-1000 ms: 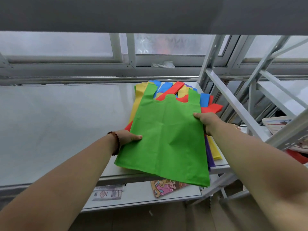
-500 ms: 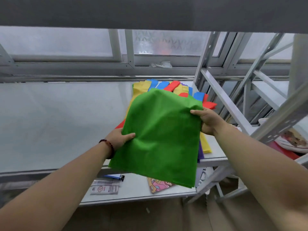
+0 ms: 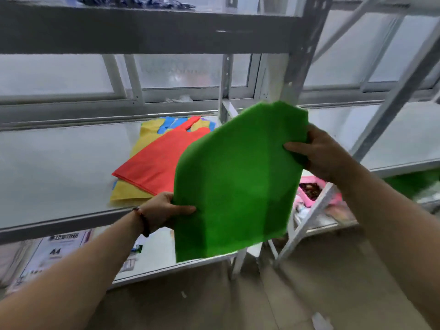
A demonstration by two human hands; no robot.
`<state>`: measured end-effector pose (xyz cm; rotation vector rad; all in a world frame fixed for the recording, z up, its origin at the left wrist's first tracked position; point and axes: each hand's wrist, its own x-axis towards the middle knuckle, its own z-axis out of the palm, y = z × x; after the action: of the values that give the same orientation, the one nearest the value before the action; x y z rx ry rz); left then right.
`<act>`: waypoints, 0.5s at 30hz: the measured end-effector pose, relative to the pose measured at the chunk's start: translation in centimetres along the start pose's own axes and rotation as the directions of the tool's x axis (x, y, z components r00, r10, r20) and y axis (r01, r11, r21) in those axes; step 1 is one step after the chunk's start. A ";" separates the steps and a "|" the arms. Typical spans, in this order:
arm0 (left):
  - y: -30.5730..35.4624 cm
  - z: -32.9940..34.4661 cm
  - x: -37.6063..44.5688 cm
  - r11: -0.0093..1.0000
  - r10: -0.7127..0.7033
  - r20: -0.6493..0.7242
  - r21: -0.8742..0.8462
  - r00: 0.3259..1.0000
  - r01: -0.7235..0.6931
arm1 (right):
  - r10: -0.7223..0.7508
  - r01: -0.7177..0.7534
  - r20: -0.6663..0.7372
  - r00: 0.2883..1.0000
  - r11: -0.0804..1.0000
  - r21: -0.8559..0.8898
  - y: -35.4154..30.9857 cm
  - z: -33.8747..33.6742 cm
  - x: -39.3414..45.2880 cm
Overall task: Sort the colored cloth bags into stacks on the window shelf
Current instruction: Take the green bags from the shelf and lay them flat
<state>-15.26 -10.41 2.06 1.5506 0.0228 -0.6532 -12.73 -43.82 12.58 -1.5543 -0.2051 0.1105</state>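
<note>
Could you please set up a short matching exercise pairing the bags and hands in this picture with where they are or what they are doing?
Things:
1. green bag
2. red bag
3. yellow bag
4. left hand

States:
A. lies under the red bag on the shelf
B. grips the green bag's lower edge
C. held up off the shelf
D. top of the pile

Pairs: 1-C, 2-D, 3-A, 4-B

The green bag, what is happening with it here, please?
A person holds the green bag up in the air with both hands: the left hand grips its lower edge, the right hand its upper side. Behind it, a red bag lies on top of yellow and blue bags on the window shelf.
</note>
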 end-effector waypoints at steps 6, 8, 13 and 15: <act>3.1 12.0 2.9 0.973 0.079 0.127 0.208 0.989 -0.104 | -0.063 0.043 -0.202 0.977 0.994 -0.100 -3.4 -10.3 -9.7; 4.3 15.9 4.7 0.937 0.131 0.128 0.308 0.983 -0.165 | -0.073 0.040 -0.299 0.951 0.992 -0.115 -4.2 -13.6 -12.3; 7.2 24.7 9.9 0.870 0.193 0.263 0.400 0.945 -0.289 | -0.064 0.007 -0.490 0.869 0.993 -0.116 -4.6 -21.5 -17.5; 8.0 28.0 12.4 0.856 0.199 0.300 0.411 0.933 -0.314 | -0.055 -0.003 -0.562 0.825 0.995 -0.101 -4.5 -24.5 -18.7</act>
<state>-12.50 -41.76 5.81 1.8648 -0.5585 -0.6593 -26.38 -71.62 15.83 -1.6128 0.2451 -0.3908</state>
